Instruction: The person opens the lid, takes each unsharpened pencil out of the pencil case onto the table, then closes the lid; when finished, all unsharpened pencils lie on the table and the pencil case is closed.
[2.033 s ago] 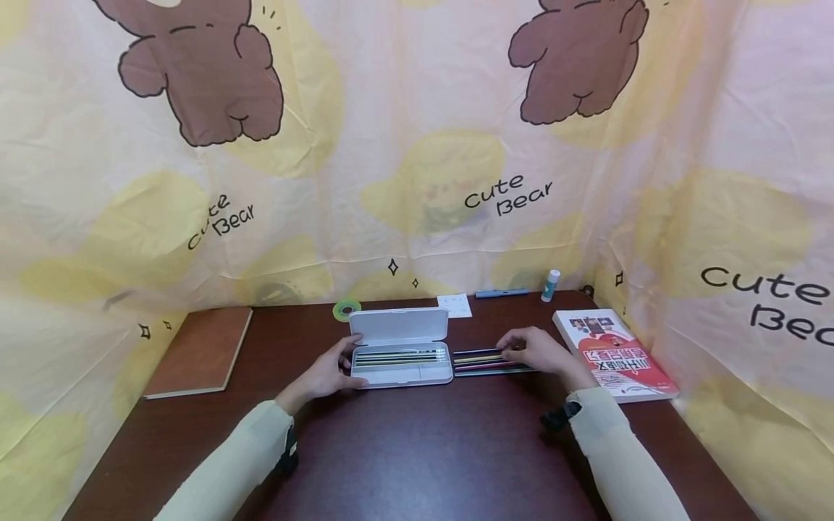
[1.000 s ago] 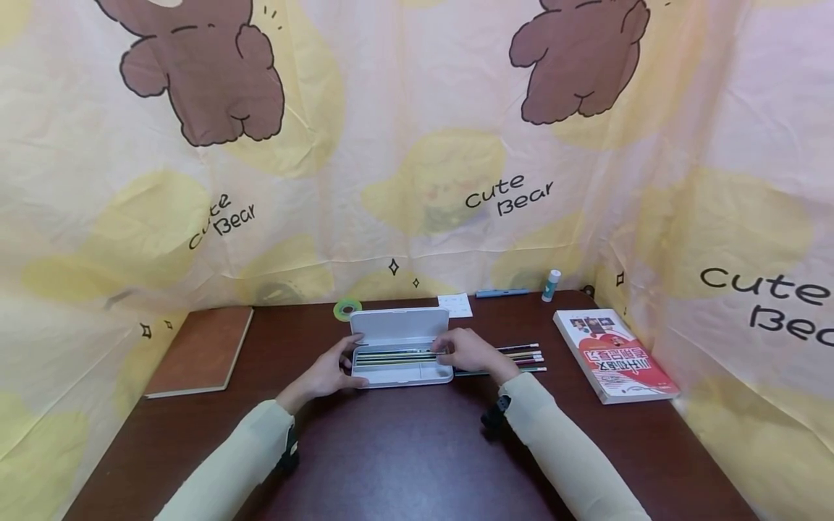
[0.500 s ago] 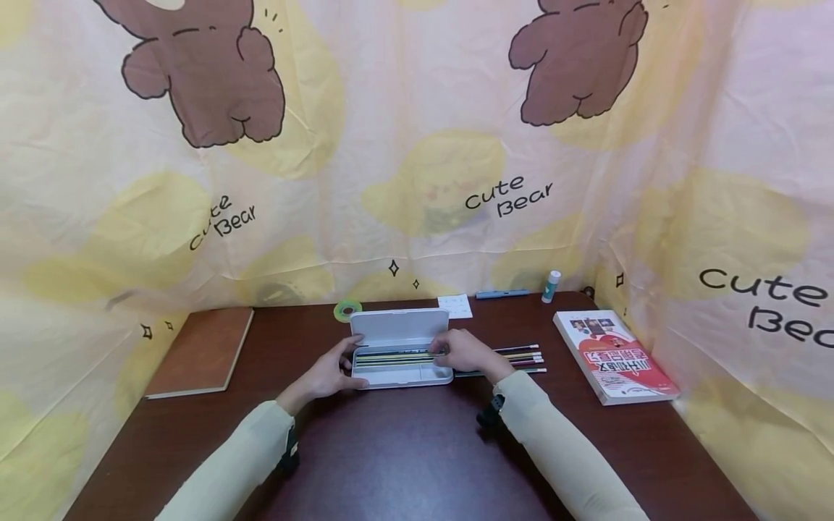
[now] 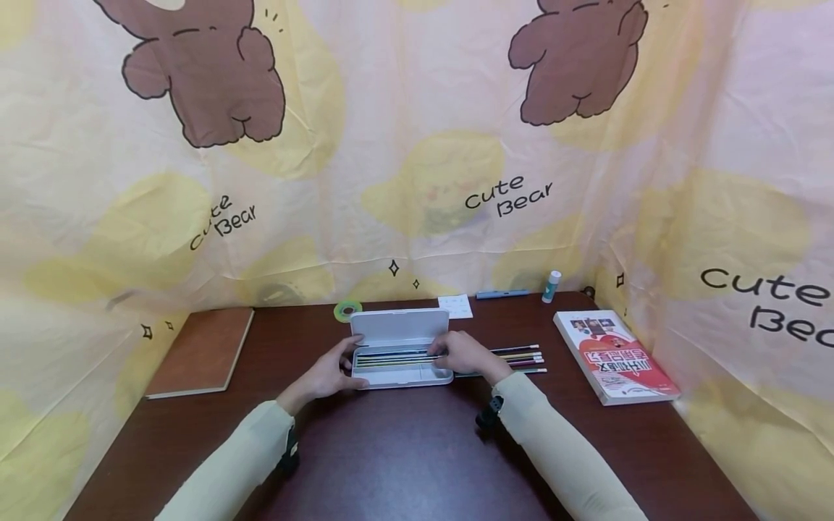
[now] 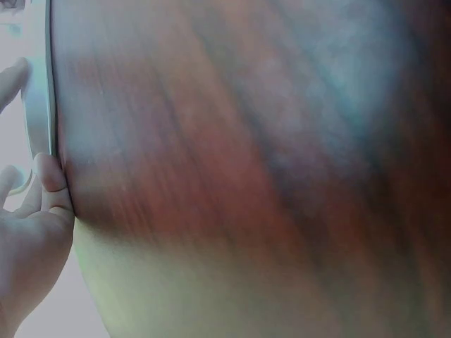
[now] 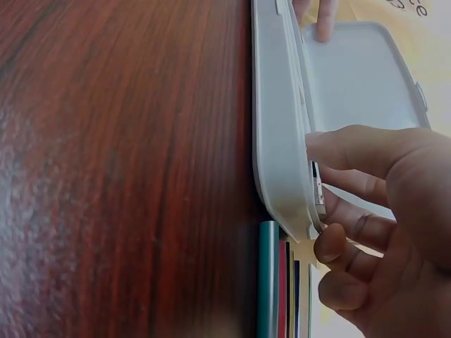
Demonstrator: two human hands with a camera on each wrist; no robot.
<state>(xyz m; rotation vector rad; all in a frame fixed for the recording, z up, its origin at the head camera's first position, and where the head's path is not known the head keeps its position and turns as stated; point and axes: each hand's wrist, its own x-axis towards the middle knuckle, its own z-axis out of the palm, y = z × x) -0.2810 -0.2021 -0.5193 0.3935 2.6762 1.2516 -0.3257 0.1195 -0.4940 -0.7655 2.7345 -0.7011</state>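
A white pencil case lies in the middle of the table, its lid raised at the back. Several pencils lie lengthwise in it. My left hand grips the case's left end, thumb at the front edge and fingers toward the back; the left wrist view shows a fingertip against the case wall. Over the right end, my right hand reaches inside. In the right wrist view its thumb and fingers pinch at a pencil by the inner wall. More pencils lie loose to the right, partly behind that hand.
A brown notebook is at the left and a red-and-white book at the right. Along the back are green tape, a white paper, a blue pen and a glue stick. A printed curtain surrounds the table.
My right hand has moved left from the loose pencils to the case's right end, bringing a pencil in, and has since barely shifted. The left hand has kept its hold on the case.
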